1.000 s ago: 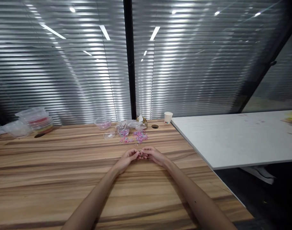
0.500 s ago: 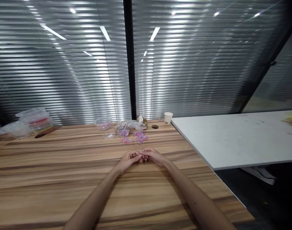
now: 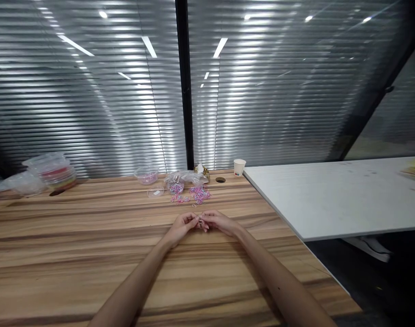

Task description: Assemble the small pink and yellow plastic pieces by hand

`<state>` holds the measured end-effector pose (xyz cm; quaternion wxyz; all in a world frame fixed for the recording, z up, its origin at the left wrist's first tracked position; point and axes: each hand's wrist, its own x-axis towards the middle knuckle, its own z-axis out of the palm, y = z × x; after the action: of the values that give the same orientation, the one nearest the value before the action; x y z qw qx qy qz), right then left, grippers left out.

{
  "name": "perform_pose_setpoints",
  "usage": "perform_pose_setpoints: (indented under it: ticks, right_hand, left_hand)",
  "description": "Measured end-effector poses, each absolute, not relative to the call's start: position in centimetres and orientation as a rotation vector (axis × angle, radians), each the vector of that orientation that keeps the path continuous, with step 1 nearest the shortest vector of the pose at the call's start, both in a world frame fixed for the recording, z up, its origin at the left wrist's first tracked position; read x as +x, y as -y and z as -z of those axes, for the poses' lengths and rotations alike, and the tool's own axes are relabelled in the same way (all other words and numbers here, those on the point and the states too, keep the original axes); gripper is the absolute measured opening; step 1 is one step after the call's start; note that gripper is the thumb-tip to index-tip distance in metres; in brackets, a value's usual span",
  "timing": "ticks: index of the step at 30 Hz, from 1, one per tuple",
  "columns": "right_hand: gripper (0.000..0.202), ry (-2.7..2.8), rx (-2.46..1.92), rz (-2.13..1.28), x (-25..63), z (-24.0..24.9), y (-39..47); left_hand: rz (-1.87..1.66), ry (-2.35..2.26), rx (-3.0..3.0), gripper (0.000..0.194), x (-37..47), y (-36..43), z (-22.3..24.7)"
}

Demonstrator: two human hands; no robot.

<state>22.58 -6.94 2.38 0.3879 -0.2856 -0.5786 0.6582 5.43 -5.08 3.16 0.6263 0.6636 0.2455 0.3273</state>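
Observation:
My left hand (image 3: 182, 228) and my right hand (image 3: 221, 222) meet fingertip to fingertip low over the wooden table. Both are closed in a pinch around a small pale paper clip (image 3: 201, 222), mostly covered by the fingers. Just beyond the hands lies a single light paper clip (image 3: 194, 205). Farther back is a loose pile of pink, blue and white paper clips (image 3: 200, 194), with a smaller scatter of paper clips (image 3: 179, 199) to its left.
Behind the piles lie a clear bag of clips (image 3: 175, 185), a clear bowl (image 3: 146, 175) and a round lid (image 3: 155, 192). A paper cup (image 3: 239, 167) stands by a cable hole (image 3: 220, 180). Stacked plastic containers (image 3: 57, 175) sit far left; a white table (image 3: 337, 200) adjoins at right.
Both hands stay in nearly the same place. The fingers have shifted slightly around the small clip, and the left thumb has moved up a little.

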Motion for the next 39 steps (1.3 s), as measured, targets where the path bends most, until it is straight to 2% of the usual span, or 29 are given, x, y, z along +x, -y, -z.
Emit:
perform_pose_setpoints:
  ticks: [4, 15, 26, 32, 39]
  right_hand:
    - [0.034, 1.479, -0.725, -1.682, 22.5, -2.4, 7.0]
    - [0.033, 1.382, -0.829, -1.581, 22.4, -1.3, 6.3]
    - [0.032, 1.304, -0.871, -1.473, 22.7, -1.5, 6.4]
    - [0.036, 1.401, -0.918, -1.416, 22.7, -2.0, 6.6]
    - [0.032, 1.418, -0.939, -1.368, 23.0, -1.1, 6.1]
  left_hand:
    - [-0.731, -0.503, 1.504, 0.033, 5.5, 5.1, -3.0]
    - [-0.758, -0.55, 1.608, 0.028, 5.4, 4.8, -2.8]
    - [-0.787, -0.79, 1.615, 0.028, 5.4, 4.6, -2.7]
    - [-0.803, -0.791, 1.619, 0.03, 5.4, 4.6, -2.7]
    - [-0.801, -0.808, 1.543, 0.029, 5.5, 4.5, -2.6]
